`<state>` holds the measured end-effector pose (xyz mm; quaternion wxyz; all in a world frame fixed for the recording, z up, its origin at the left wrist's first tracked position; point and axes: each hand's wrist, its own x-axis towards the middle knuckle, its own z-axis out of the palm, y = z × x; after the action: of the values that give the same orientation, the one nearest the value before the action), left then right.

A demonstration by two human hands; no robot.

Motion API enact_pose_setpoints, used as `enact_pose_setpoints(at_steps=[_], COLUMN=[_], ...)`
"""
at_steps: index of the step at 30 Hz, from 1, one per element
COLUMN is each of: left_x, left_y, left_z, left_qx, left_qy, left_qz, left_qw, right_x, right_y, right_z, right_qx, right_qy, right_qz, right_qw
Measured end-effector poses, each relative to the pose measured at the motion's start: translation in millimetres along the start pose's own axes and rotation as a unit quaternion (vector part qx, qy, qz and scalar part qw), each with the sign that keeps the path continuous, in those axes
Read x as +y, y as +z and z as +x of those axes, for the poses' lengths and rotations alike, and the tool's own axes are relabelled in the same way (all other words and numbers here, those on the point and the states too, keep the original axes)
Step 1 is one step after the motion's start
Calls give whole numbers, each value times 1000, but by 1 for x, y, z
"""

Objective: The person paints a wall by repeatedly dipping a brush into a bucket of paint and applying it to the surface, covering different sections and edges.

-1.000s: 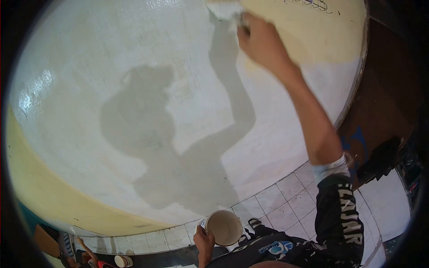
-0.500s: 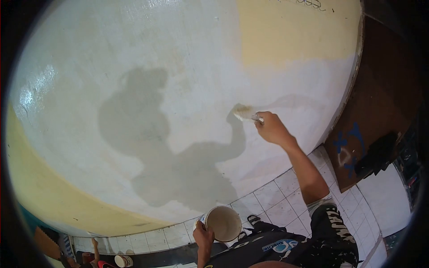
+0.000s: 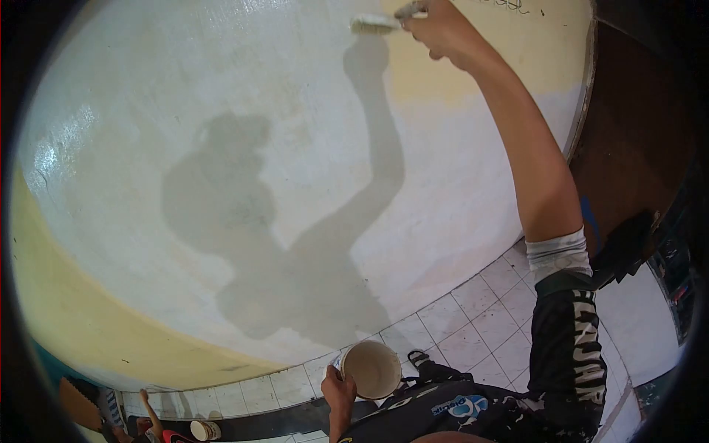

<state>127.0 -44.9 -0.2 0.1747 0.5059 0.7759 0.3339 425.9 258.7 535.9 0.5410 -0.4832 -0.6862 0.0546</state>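
Observation:
My right hand (image 3: 447,33) is raised high and closed around the handle of a paintbrush (image 3: 374,24). The brush's bristles point left, at the border between the white paint and a yellow patch (image 3: 480,59) of the wall (image 3: 310,148). Low in the view, my left hand (image 3: 339,395) grips the side of a paint bucket (image 3: 371,369), thumb at the rim. The bucket's pale inside faces me. My shadow falls across the white area of the wall.
White floor tiles (image 3: 450,317) run along the wall's foot. A brown panel (image 3: 628,111) stands at the right, dark cloth (image 3: 628,247) hanging by it. At lower left are another person's arm (image 3: 152,415) and a second bucket (image 3: 205,430).
My right hand has swept the paintbrush upward and slightly left along the wall, from mid-height to near the top of the view. My left hand and the bucket have barely moved.

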Motion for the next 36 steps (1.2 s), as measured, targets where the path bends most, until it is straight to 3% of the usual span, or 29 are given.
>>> enact_pose_setpoints(at_steps=[3, 4, 7, 12, 18, 22, 24, 25, 26, 28, 30, 32, 33, 35, 36], left_x=[-4, -5, -5, -17, 8, 33, 50, 54, 58, 68, 77, 85, 89, 96, 100], left_y=[2, 2, 3, 11, 6, 6, 5, 8, 11, 13, 21, 27, 31, 43, 49], left_z=[-5, -7, -15, -25, -35, -53, -67, -78, -88, -109, -133, -157, -168, -187, -198], left_qx=[10, 13, 17, 13, 4, 32, 29, 36, 42, 58, 74, 85, 90, 86, 78], left_qy=[-12, -13, -18, -36, -22, 8, 9, 6, 5, 2, -9, -17, -24, -34, -44], left_qz=[-10, -12, 3, 5, 23, -8, 4, 4, -2, -9, -34, -33, -33, -36, -39], left_qw=[1000, 1000, 1000, 999, 999, 999, 1000, 999, 999, 998, 997, 996, 995, 995, 995], right_x=[-66, -30, 1, 72, 121, 161, 187, 183, 181, 204, 232, 256, 265, 261, 247], right_y=[-34, -7, 30, 103, 122, 122, 116, 97, 77, 42, 10, -35, -47, -97, -123], right_z=[-38, -14, -6, -103, -190, -212, -228, -244, -267, -331, -416, -511, -560, -623, -633], right_qx=[-37, 148, 132, 39, -79, -112, -74, -136, -196, -282, -272, -302, -242, -280, -297], right_qy=[13, -174, -191, -115, -7, -23, -57, 95, 242, 330, 458, 435, 506, 499, 545], right_qz=[33, -66, -111, -108, -159, -132, -31, 52, 132, 325, 396, 516, 576, 663, 607], right_qw=[999, 971, 966, 987, 984, 985, 995, 985, 941, 841, 748, 673, 595, 482, 496])
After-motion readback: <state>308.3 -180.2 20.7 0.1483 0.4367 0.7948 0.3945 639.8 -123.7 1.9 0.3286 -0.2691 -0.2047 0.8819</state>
